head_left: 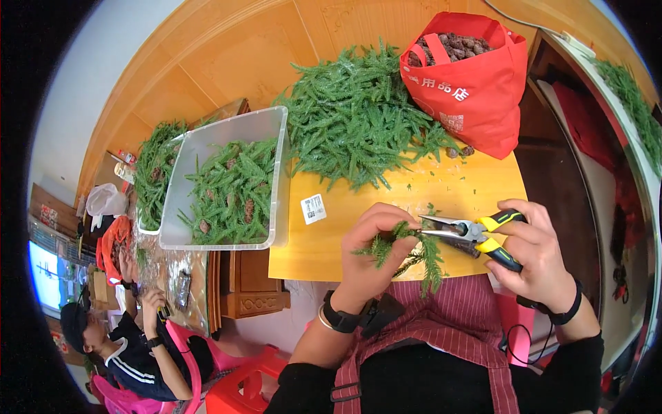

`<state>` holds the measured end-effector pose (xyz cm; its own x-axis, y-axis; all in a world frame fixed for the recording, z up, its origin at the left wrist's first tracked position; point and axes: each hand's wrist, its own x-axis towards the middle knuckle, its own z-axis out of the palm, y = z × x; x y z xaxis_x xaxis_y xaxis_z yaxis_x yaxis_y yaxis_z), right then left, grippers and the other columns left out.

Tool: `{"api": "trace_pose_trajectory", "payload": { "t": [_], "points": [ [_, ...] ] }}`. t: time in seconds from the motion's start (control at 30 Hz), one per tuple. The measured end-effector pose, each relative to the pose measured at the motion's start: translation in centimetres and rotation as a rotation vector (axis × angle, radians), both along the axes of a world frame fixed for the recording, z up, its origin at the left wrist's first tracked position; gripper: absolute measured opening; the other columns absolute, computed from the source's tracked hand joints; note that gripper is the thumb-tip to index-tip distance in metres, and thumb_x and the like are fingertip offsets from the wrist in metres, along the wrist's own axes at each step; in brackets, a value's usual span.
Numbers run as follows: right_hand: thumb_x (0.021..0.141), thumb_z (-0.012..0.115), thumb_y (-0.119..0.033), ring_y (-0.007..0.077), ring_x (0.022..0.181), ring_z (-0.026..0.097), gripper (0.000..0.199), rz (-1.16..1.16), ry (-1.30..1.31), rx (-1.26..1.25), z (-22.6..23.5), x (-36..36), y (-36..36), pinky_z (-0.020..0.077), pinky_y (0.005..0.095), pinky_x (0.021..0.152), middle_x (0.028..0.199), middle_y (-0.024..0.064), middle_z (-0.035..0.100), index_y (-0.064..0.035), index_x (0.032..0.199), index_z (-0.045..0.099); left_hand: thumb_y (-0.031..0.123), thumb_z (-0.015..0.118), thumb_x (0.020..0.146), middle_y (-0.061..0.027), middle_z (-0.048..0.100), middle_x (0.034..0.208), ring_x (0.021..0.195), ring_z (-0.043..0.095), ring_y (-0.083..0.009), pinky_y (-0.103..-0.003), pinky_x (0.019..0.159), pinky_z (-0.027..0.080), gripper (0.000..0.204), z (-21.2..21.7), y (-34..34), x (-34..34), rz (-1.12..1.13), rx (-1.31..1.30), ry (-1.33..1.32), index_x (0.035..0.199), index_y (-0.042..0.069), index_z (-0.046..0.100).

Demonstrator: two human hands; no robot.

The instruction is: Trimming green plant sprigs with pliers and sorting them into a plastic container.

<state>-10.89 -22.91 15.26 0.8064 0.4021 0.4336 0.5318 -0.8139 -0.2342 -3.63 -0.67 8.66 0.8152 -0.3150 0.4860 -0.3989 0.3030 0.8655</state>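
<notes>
My left hand (378, 241) pinches a green artificial pine sprig (432, 259) above the near edge of the yellow table. In my right hand (536, 241) is a pair of needle-nose pliers (472, 230) with yellow and black handles. The handles are spread and the jaws stand apart, pointing left. Their tips reach the top of the sprig beside my left fingertips; whether they touch its stem I cannot tell. A dark brown object (463, 246) shows partly below the pliers, too hidden to name.
Beyond my hands lies a large heap of pine sprigs (358, 114). A red bag (476, 103) of pine cones stands far right. Left, a clear plastic bin (279, 186) holds sprigs with cones. A white label (313, 209) lies on the table (310, 252). Another person (138, 355) sits lower left.
</notes>
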Motion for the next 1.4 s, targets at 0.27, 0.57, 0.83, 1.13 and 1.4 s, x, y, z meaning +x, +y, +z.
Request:
{"api": "trace_pose_trajectory", "payload": {
  "t": [0.27, 0.57, 0.83, 1.13, 1.4],
  "points": [
    [0.059, 0.071, -0.018, 0.0315, 0.095, 0.052, 0.022, 0.090, 0.150, 0.135, 0.2, 0.0, -0.7, 0.0408, 0.0401, 0.080, 0.087, 0.0084, 0.061, -0.0023, 0.069, 0.059, 0.002, 0.061, 0.076, -0.0088, 0.055, 0.087, 0.077, 0.051, -0.0149, -0.025, 0.067, 0.041, 0.011, 0.9, -0.1, -0.6, -0.037, -0.146, 0.243, 0.086, 0.001, 0.056],
    [0.059, 0.072, -0.018, 0.0311, 0.092, 0.053, 0.024, 0.083, 0.086, 0.150, 0.0, -0.1, 0.1, 0.0437, 0.0392, 0.078, 0.084, 0.0092, 0.061, -0.0013, 0.070, 0.060, 0.009, 0.059, 0.079, -0.0117, 0.050, 0.090, 0.064, 0.048, -0.0107, -0.021, 0.055, 0.042, 0.014, 0.2, -0.2, -0.3, 0.030, 0.002, 0.014, 0.085, -0.001, 0.052],
    [0.058, 0.070, -0.019, 0.0322, 0.084, 0.055, 0.024, 0.074, 0.039, 0.175, -1.3, -0.2, 0.3, 0.0455, 0.0377, 0.071, 0.074, 0.0100, 0.059, -0.0006, 0.065, 0.056, 0.010, 0.061, 0.078, -0.0110, 0.051, 0.085, 0.068, 0.048, -0.0119, -0.021, 0.057, 0.041, 0.014, 0.5, -0.4, -0.1, 0.055, 0.006, -0.080, 0.082, 0.000, 0.052],
    [0.057, 0.069, -0.016, 0.0311, 0.076, 0.054, 0.021, 0.096, -0.025, 0.161, -1.8, 0.0, 0.3, 0.0459, 0.0368, 0.067, 0.067, 0.0082, 0.055, -0.0019, 0.064, 0.055, 0.011, 0.064, 0.076, -0.0092, 0.052, 0.085, 0.076, 0.049, -0.0148, -0.025, 0.066, 0.040, 0.015, 0.5, -0.5, 0.1, 0.052, 0.001, -0.088, 0.081, 0.001, 0.054],
    [0.056, 0.073, -0.012, 0.0279, 0.073, 0.054, 0.022, 0.118, -0.032, 0.097, -1.5, 0.2, 0.1, 0.0471, 0.0352, 0.069, 0.064, 0.0074, 0.052, -0.0024, 0.064, 0.055, 0.013, 0.066, 0.076, -0.0083, 0.052, 0.083, 0.078, 0.050, -0.0165, -0.027, 0.069, 0.040, 0.017, 0.6, -0.6, 0.1, 0.054, -0.004, -0.092, 0.080, 0.001, 0.055]
  ]
}}
